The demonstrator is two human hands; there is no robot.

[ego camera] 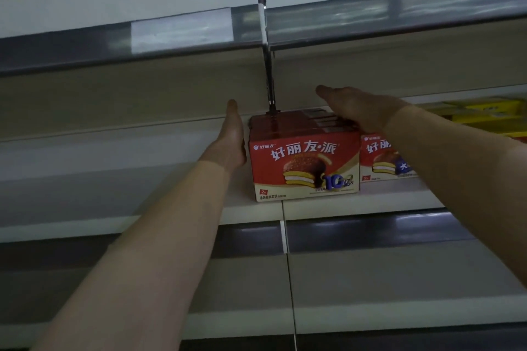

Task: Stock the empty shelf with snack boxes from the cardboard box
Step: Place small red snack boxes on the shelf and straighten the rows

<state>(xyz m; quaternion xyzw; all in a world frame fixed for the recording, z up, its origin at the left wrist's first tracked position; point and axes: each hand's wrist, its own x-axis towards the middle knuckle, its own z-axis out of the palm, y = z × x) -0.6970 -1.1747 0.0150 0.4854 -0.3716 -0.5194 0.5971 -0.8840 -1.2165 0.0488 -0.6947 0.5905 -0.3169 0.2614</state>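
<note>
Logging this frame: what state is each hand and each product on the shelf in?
snack box row: upright, front facing out.
left hand: open, flat against the row's left side.
right hand: open, laid over the row's top.
neighbouring snack box: upright, partly hidden.

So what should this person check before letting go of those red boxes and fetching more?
1. Red snack boxes stand flat on the shelf: ok.
2. Left hand flat against the row's left side: ok.
3. Right hand open over the row's top: ok.
4. Front flush with the neighbouring red box: cannot tell, the arm hides it.
5. Cardboard box within reach: cannot tell, not in view.
</note>
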